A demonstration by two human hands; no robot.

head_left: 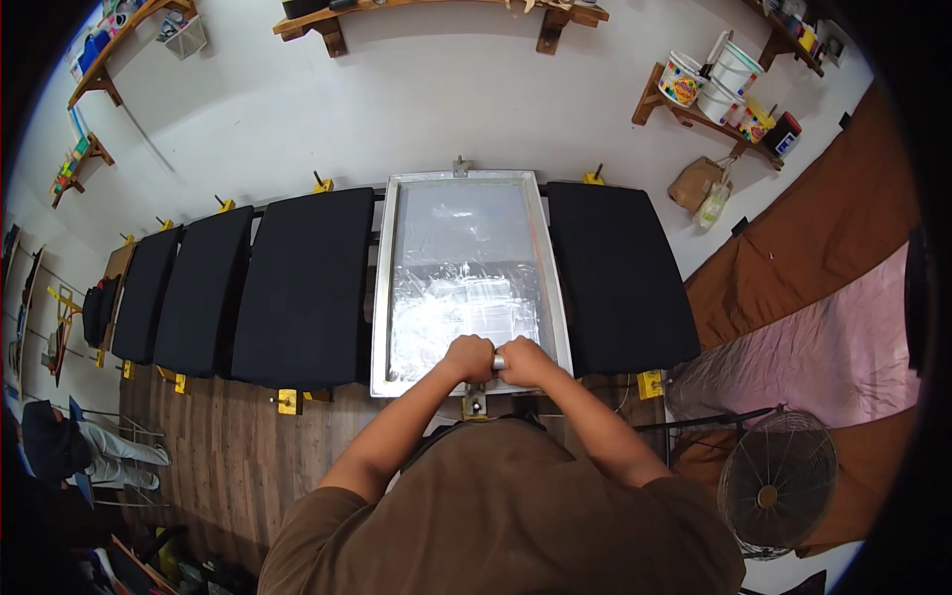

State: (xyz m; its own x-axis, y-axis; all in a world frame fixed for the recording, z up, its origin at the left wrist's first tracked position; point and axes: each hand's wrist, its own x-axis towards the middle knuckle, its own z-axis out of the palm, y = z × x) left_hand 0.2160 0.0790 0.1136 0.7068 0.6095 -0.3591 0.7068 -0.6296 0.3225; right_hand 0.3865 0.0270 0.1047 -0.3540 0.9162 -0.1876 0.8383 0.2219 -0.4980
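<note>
A screen-printing frame (381,297) with a pale metal rim lies in front of me, its mesh (461,228) milky at the far end. Clear, wrinkled film or tape glints over the near half. At the frame's near end, my left hand (469,359) and my right hand (527,361) are closed side by side. Both grip a grey metallic handle (499,363), of which only a short piece shows between them. The tool's lower part is hidden by my hands.
Black fabric-covered boards stand in a row, several left of the frame and one black board (620,278) on its right. Yellow clamps (289,402) jut from their near ends. A standing fan (778,481) is at the right; a seated person (89,451) is at the lower left.
</note>
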